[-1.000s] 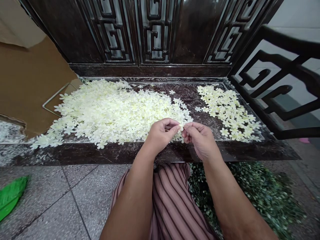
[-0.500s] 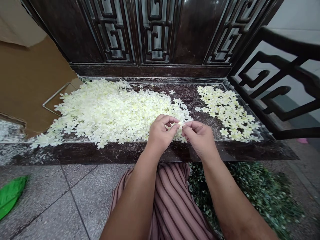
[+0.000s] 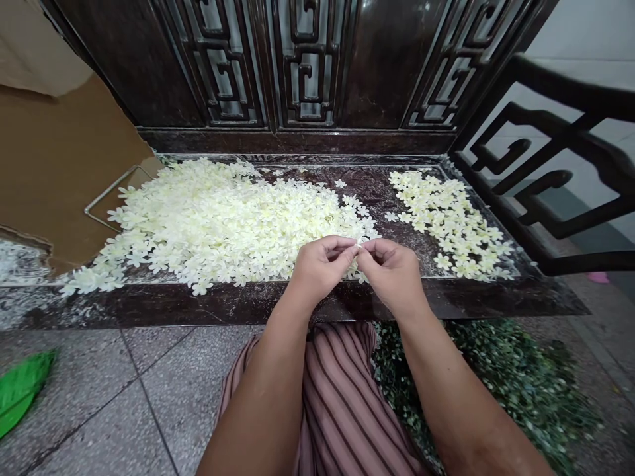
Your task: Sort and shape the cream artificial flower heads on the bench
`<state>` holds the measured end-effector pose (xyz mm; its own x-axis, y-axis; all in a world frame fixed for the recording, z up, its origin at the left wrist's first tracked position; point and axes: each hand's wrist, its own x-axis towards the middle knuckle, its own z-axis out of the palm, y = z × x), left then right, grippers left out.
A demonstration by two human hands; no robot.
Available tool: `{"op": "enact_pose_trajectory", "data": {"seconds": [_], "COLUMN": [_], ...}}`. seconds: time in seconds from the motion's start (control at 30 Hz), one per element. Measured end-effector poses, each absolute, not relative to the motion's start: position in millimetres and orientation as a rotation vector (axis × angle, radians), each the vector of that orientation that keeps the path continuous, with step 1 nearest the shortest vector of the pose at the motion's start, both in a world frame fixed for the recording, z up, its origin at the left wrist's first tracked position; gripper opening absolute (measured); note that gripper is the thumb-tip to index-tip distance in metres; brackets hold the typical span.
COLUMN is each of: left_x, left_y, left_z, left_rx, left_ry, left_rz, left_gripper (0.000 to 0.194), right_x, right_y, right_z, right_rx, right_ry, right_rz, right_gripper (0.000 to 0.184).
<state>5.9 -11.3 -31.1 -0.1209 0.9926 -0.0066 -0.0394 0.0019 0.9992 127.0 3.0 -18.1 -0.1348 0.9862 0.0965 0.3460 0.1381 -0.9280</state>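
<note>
My left hand [image 3: 322, 268] and my right hand [image 3: 391, 268] meet over the front edge of a dark wooden bench seat [image 3: 327, 301]. Between their fingertips is a small white flower [image 3: 359, 243], mostly covered by the fingers. Thumb and forefinger are pinched together on each hand. A large heap of white and pale yellow flowers [image 3: 233, 218] spreads behind and to the left of my left hand. To the right of my right hand lies a smaller, thinner group of similar flowers [image 3: 451, 221].
A brown cardboard piece [image 3: 59, 172] with a bent metal wire [image 3: 106, 198] stands at the left. The bench's carved back [image 3: 307, 73] and armrest [image 3: 560, 152] bound the seat. Green foliage [image 3: 516, 390] lies below right; a large green leaf [image 3: 24, 390] is on the floor.
My right hand has shifted slightly left, so the fingertips of both hands are closer together around the flower. The flower heaps look the same.
</note>
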Motion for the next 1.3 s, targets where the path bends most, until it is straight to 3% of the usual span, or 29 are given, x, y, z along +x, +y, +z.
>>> {"op": "enact_pose_trajectory", "data": {"seconds": [0.3,0.43,0.5,0.57,0.73,1.3], "left_x": [-3,-18,-20,-16,6,7], "left_y": [-10,-6,-6,-7,-11,-11], "left_z": [-33,-34,-33,-30,-29,-27], "left_rx": [1.176,1.06,1.065,1.158,1.332,1.384], "left_ry": [1.487,1.69,1.783,1.72,1.302,1.343], "left_rz": [1.37,1.569,1.662,1.618,1.335,1.317], "left_gripper": [0.009,0.005,0.02,0.031,0.016,0.015], "right_x": [129,134,134,132,127,134], "right_y": [6,8,8,7,7,11], "right_z": [-18,-15,-15,-15,-16,-21], "right_rx": [-1.376,-1.419,-1.424,-1.4,-1.297,-1.174], "right_ry": [-1.6,-1.517,-1.488,-1.466,-1.382,-1.228], "right_rz": [0.933,0.929,0.949,0.983,1.136,1.452], "right_gripper": [0.013,0.012,0.012,0.012,0.01,0.02]}}
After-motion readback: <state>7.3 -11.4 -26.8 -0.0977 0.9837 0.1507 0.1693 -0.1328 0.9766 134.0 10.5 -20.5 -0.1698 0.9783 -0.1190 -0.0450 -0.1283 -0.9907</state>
